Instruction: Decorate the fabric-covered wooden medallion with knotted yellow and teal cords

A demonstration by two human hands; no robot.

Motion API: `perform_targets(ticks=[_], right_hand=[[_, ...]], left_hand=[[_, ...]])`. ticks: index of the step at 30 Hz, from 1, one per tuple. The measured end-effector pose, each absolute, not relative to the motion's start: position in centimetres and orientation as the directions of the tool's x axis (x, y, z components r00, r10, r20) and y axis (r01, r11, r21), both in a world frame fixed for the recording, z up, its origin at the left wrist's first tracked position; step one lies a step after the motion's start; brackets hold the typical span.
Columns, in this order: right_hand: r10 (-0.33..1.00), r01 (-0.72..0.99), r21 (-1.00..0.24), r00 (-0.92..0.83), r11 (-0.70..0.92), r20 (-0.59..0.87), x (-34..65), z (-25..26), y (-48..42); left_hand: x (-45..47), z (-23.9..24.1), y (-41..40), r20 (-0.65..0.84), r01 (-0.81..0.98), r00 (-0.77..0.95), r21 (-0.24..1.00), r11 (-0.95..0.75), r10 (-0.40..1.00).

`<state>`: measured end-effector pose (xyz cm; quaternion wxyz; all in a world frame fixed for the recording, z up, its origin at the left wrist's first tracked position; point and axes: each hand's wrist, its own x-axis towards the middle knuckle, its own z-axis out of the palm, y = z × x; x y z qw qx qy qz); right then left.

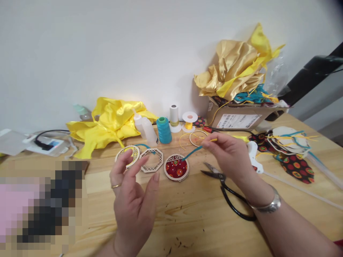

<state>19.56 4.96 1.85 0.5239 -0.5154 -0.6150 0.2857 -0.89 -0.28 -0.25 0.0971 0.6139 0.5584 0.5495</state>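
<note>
A plain, pale wall [134, 53] stands behind a light wooden table [194, 200] with visible grain.

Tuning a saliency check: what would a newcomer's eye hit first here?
Glossy gold cloth heaped atop the cardboard box at back right, then the bright yellow cloth at back left. Near centre, the round red-patterned piece stands out, with the right hand pinching a teal cord to its upper right.

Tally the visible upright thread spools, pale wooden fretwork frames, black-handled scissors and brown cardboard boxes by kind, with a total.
Thread spools: 3 (turquoise cone, tall white tube, flanged white reel with yellow thread)
Fretwork frames: 3 (yellow-filled round, open octagon, red-patterned round)
Black-handled scissors: 1
Brown cardboard box: 1
Total: 8
</note>
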Motion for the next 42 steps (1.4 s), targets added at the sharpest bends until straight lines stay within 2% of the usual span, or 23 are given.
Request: perform_targets(ticks=[3,5,7,9,10,12,18,26,30,33,37,39,42], right_hand=[[0.891,0.307,-0.837,-0.187,0.453,0.413,18.4,1.8,4.1],[0.855,0.287,-0.816,-0.308,0.502,0.417,17.7,1.6,3.5],[0.834,0.311,-0.793,-0.376,0.524,0.404,17.2,1.4,3.1],[0.815,0.338,-0.766,-0.424,0.547,0.395,17.0,1.2,2.9],[0.805,0.345,-0.755,-0.445,0.558,0.392,16.9,1.1,2.8],[0.792,0.347,-0.744,-0.472,0.571,0.388,16.9,0.8,2.8],[0.809,0.33,-0.771,-0.449,0.544,0.379,16.9,0.6,2.9],[0.819,0.307,-0.794,-0.437,0.524,0.371,16.6,0.6,2.9],[0.83,0.303,-0.807,-0.425,0.507,0.361,16.5,0.8,2.8],[0.835,0.254,-0.843,-0.434,0.474,0.339,16.4,1.2,2.7],[0.774,0.207,-0.892,-0.598,0.402,0.211,16.0,1.8,2.0],[0.734,0.269,-0.891,-0.672,0.365,0.097,15.6,1.9,1.7],[0.686,0.44,-0.805,-0.725,0.399,-0.056,15.3,2.4,1.2]], left_hand=[[-1.0,-0.2,-0.5,0.548,0.513,-0.184,0.762,-0.395,0.816],[-1.0,-0.1,-0.6,0.441,0.409,-0.111,0.837,-0.363,0.891],[-0.9,-0.1,-0.5,0.216,0.268,-0.003,0.941,-0.207,0.976],[-0.8,-0.2,-0.5,-0.041,0.133,0.102,0.991,0.027,0.994],[-0.7,-0.2,-0.5,-0.135,0.083,0.14,0.989,0.125,0.981],[-0.5,-0.2,-0.5,-0.221,0.022,0.182,0.975,0.221,0.958],[-0.5,-0.3,-0.3,-0.261,-0.025,0.25,0.961,0.276,0.932],[-0.4,-0.4,0.0,-0.306,0.02,0.219,0.951,0.31,0.926],[-0.5,-0.1,-0.1,-0.279,0.046,0.213,0.96,0.276,0.936],[-0.9,-0.4,-0.5,-0.212,-0.014,0.181,0.976,0.218,0.96],[-1.5,-0.7,-0.8,-0.103,-0.184,0.101,0.975,0.12,0.99],[-1.7,-0.4,-0.8,-0.052,-0.28,0.062,0.958,0.068,0.997],[-1.8,0.6,-0.5,-0.018,-0.433,-0.028,0.901,0.004,0.999]])
